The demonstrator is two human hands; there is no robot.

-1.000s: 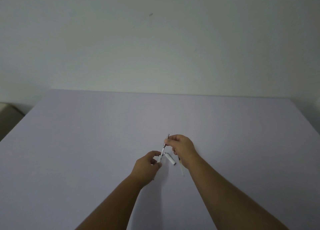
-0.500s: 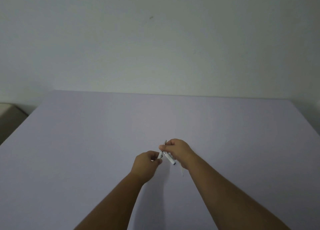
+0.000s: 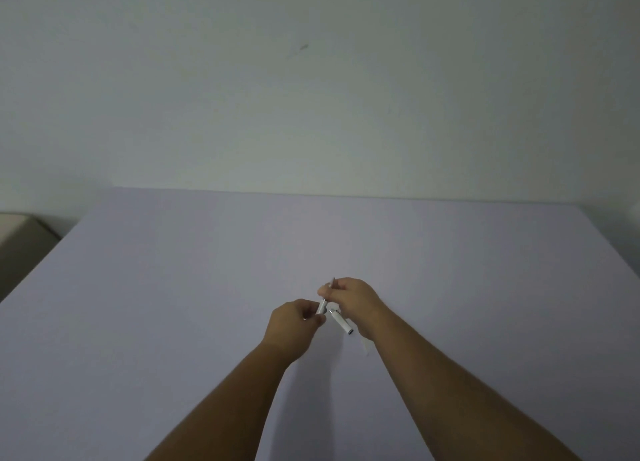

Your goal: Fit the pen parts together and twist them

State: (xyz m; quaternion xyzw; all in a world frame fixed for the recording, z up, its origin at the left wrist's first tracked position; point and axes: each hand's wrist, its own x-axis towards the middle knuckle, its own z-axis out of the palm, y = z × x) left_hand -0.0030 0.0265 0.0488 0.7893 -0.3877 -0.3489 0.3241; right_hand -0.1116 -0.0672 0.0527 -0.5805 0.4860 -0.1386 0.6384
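Observation:
My left hand (image 3: 294, 325) grips the lower end of a white pen barrel (image 3: 322, 307) just above the pale table (image 3: 173, 287). My right hand (image 3: 355, 301) pinches the thin metal front part of the pen (image 3: 332, 283), which pokes up past its fingers. A white pen cap with a dark end (image 3: 341, 320) lies on the table between the two hands. A thin white strip (image 3: 364, 346) shows beside my right wrist, mostly hidden.
A plain wall (image 3: 311, 96) rises behind the table's far edge. A beige piece of furniture (image 3: 17, 238) stands past the table's left edge.
My right hand dropped towards the left hand, so the metal part sits closer to the white barrel than a second ago. The cap has stayed on the table.

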